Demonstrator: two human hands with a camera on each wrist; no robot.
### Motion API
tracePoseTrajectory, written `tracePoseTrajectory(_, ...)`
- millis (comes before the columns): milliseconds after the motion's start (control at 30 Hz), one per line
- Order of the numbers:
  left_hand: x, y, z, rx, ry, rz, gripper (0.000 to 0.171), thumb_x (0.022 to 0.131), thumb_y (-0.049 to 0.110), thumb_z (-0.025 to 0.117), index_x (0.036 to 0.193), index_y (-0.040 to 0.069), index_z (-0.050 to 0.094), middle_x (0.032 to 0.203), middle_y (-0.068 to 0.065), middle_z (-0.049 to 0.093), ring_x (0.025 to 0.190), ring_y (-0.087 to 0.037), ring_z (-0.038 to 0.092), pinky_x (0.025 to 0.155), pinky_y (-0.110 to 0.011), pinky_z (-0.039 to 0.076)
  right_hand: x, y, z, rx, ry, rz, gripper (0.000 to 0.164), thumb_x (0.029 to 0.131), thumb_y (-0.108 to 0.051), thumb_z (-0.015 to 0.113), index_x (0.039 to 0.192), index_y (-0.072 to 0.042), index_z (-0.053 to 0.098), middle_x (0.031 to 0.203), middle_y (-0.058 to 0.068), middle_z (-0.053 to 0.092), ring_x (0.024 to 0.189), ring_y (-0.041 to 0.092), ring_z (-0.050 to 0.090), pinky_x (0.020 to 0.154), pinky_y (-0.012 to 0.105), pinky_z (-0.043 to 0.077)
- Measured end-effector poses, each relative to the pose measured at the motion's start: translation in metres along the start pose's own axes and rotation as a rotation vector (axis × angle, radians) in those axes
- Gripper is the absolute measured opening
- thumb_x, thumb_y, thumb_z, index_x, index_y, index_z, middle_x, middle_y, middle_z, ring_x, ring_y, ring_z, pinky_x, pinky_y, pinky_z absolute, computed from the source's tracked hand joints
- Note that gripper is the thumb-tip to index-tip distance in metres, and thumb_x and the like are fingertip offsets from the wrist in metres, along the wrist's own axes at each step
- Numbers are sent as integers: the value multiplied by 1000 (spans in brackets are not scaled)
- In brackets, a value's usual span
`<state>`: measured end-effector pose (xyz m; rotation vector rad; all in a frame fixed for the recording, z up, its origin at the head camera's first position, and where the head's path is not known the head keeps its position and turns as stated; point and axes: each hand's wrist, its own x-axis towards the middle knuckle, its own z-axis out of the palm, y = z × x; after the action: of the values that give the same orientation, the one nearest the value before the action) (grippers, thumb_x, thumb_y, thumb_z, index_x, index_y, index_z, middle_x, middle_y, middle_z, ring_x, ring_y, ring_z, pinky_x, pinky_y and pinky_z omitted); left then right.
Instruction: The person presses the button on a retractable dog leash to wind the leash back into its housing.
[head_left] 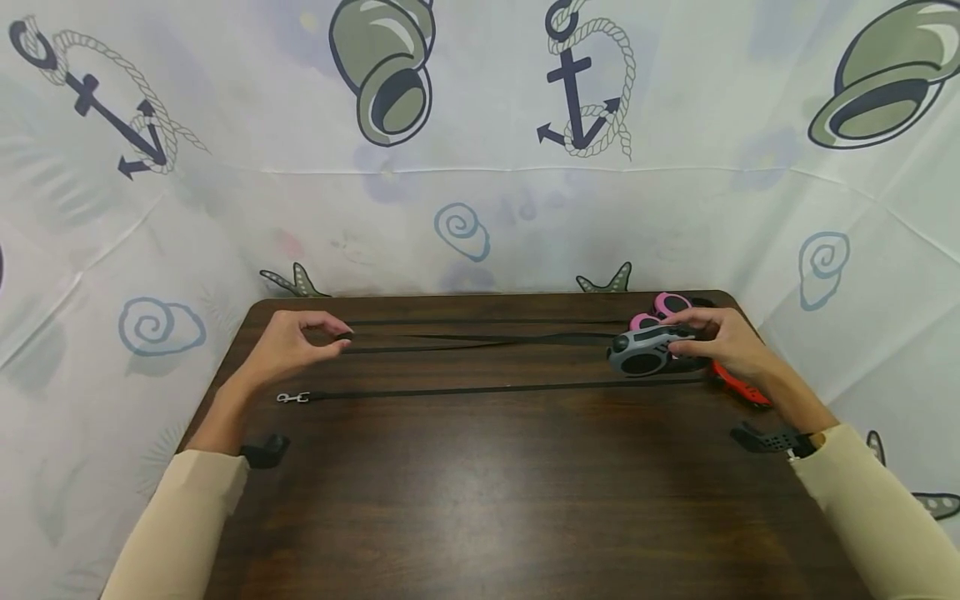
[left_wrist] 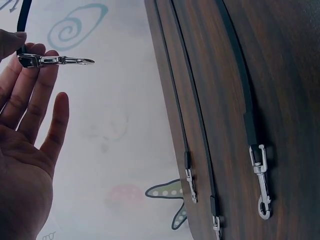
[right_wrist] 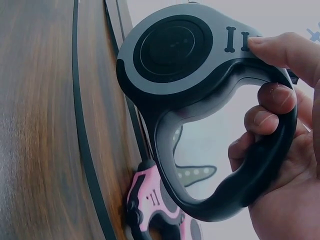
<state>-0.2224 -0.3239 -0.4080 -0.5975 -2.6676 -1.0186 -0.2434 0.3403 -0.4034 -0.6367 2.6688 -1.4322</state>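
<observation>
A grey and black retractable dog leash (right_wrist: 135, 75) is held by my right hand (head_left: 731, 342), fingers curled through its loop handle and thumb on the casing. At the left, my left hand (head_left: 281, 350) pinches the end of a black strap (left_wrist: 23, 20) just at its silver snap hook (left_wrist: 50, 60), between thumb and fingertips. The drawn-out strap (head_left: 480, 337) runs between the two hands over the table. Pink leashes (head_left: 671, 304) lie behind the grey one, and a red leash (head_left: 742, 389) lies beneath my right hand.
The brown wooden table (head_left: 480, 500) meets white patterned cloth (head_left: 510, 225) at the back and sides. Other black straps (head_left: 487, 389) stretch across the table, ending at the left in silver snap hooks (head_left: 292, 397). Black wrist mounts (head_left: 264, 452) sit on both wrists.
</observation>
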Motion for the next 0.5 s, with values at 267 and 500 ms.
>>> tracePoseTrajectory(267, -3, 3, 6, -6, 3, -7, 15, 86, 6, 86, 98, 15, 83, 88, 2, 78, 87, -23, 70, 79, -19, 47, 3, -3, 7, 63, -27, -24, 33, 94, 0, 77, 126, 5, 70, 97, -5, 79, 79, 16, 69, 70, 27, 58)
tracePoseTrajectory(500, -3, 4, 9, 7, -11, -14, 14, 87, 8, 86, 99, 15, 83, 88, 3, 78, 86, -18, 70, 80, -23, 49, 5, -8, 15, 55, -30, -31, 33, 94, -3, 78, 126, 3, 71, 101, -5, 79, 84, 16, 68, 75, 26, 58)
